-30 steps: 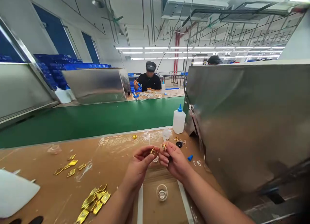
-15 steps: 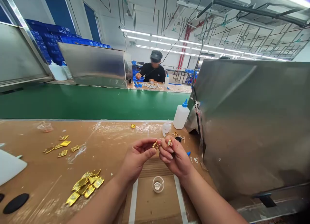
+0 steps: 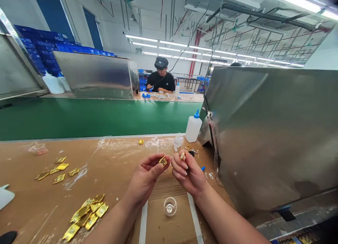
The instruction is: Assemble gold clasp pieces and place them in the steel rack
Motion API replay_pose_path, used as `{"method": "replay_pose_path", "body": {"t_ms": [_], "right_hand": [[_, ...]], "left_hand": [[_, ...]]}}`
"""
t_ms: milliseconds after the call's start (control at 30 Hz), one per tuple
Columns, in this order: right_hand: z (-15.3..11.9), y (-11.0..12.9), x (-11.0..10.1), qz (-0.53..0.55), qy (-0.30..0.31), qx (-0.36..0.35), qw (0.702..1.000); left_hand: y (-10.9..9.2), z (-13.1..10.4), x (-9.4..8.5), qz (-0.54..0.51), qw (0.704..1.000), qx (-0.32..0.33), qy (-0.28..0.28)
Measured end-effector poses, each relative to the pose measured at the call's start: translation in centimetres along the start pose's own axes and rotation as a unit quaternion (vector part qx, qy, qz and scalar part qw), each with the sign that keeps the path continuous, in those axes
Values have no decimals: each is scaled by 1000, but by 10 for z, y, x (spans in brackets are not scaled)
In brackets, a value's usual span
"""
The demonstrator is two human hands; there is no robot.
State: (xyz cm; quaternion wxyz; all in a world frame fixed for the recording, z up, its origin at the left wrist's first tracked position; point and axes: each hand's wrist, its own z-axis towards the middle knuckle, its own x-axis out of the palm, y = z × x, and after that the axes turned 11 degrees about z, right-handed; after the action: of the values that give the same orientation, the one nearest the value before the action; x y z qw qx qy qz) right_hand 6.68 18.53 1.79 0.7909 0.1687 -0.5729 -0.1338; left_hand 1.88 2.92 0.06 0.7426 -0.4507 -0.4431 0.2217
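Observation:
My left hand (image 3: 148,175) pinches a gold square piece (image 3: 163,161) between thumb and fingertips. Close beside it on the right, my right hand (image 3: 188,171) has its fingers curled, with a small gold piece (image 3: 182,156) held between thumb and forefinger. Below both hands stands a small clear cup (image 3: 170,206). A pile of gold pieces (image 3: 91,210) lies left of my left forearm, and several more gold pieces (image 3: 59,168) are scattered farther back.
A white bottle with a blue cap (image 3: 193,127) stands behind my right hand. Large metal panels (image 3: 274,131) rise at the right. Beyond the green belt (image 3: 105,117) a person in black (image 3: 161,80) sits at another table.
The gold piece in my left hand has turned to show its face, and my hands are slightly farther apart. The whole view has shifted a little.

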Motion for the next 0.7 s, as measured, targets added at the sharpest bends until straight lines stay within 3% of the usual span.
{"method": "replay_pose_path", "body": {"t_ms": [200,333,500,700], "right_hand": [[1,3,-6,-5,8,0,1000],[4,3,-9,-22,-29,-12,999],[8,-1,-11,-36,-84,-43,995],[8,-5,-12,-113,-73,-107,985]], "left_hand": [[1,4,-4,-37,999,-4,-21],[-5,4,-4,-50,998,-24,-38],[-7,2,-3,-53,997,-44,-40],[-8,2,-3,-44,995,-77,-35]]}}
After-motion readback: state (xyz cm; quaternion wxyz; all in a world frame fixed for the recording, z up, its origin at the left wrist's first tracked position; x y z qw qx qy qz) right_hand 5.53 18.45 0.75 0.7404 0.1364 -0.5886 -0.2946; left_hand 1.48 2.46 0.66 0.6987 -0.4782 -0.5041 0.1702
